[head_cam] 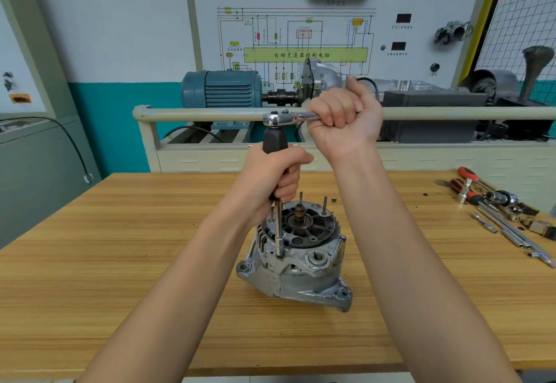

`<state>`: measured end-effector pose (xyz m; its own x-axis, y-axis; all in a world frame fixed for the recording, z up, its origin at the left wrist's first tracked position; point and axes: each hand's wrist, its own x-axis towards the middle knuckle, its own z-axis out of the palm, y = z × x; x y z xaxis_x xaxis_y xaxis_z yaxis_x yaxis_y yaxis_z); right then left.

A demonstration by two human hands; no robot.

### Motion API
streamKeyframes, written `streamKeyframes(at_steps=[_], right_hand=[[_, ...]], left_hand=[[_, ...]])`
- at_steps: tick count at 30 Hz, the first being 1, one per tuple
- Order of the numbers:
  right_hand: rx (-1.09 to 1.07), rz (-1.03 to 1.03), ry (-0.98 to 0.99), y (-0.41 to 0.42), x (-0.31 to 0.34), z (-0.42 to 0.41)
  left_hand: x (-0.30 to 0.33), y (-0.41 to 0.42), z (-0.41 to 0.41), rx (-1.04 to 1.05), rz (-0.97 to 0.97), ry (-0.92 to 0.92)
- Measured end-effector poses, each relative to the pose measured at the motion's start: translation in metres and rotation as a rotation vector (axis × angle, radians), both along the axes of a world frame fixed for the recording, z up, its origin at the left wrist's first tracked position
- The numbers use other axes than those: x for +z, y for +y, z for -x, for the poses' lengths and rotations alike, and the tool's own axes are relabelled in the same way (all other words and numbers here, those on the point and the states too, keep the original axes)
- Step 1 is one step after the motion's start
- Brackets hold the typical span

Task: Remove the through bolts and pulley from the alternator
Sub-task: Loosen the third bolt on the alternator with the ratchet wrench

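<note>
Alternator (296,257), seemingly a heavy, rigid metal casting, stands on the wooden bench (120,262) directly below both fists. Left hand (272,181) grips the upright driver (278,190) seated at the housing rim; right hand (343,118), above, clenches the ratchet handle (288,118). No containers visible.

Wooden workbench (120,262), white-teal wall (120,51), wiring-diagram board (301,36)

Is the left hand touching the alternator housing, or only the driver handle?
Apart. In the head view the left hand grips the black driver handle well above the alternator; bare shaft shows between them.
</note>
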<state>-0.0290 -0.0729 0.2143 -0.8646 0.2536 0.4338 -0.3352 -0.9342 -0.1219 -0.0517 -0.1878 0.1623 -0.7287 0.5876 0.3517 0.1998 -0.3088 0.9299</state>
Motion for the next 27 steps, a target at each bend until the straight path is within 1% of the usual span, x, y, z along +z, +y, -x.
streamKeyframes(at_steps=[2,5,11,14,17,23,25,27], right_hand=[[-0.01,0.0,0.006,-0.003,0.0,0.001],[-0.092,-0.038,0.043,-0.009,-0.002,-0.007],[-0.487,-0.208,0.165,-0.036,-0.007,-0.036],[-0.563,-0.25,0.207,-0.042,-0.007,-0.039],[-0.48,-0.211,0.185,-0.032,-0.008,-0.035],[-0.051,-0.017,0.064,0.001,-0.004,-0.011],[0.005,0.02,0.044,0.006,-0.005,-0.005],[0.007,0.011,0.044,0.005,-0.006,-0.005]], left_hand=[[0.0,0.0,0.001,0.023,-0.005,-0.023],[-0.001,0.0,0.0,0.09,-0.024,-0.036],[-0.003,0.006,-0.006,0.223,-0.036,-0.039],[-0.003,0.007,-0.008,0.23,-0.029,-0.024],[-0.003,0.005,-0.007,0.215,-0.026,-0.013],[-0.005,0.004,-0.006,0.13,-0.011,0.053],[-0.003,0.002,-0.005,0.061,-0.017,0.041],[0.0,-0.001,-0.003,-0.028,-0.017,0.017]])
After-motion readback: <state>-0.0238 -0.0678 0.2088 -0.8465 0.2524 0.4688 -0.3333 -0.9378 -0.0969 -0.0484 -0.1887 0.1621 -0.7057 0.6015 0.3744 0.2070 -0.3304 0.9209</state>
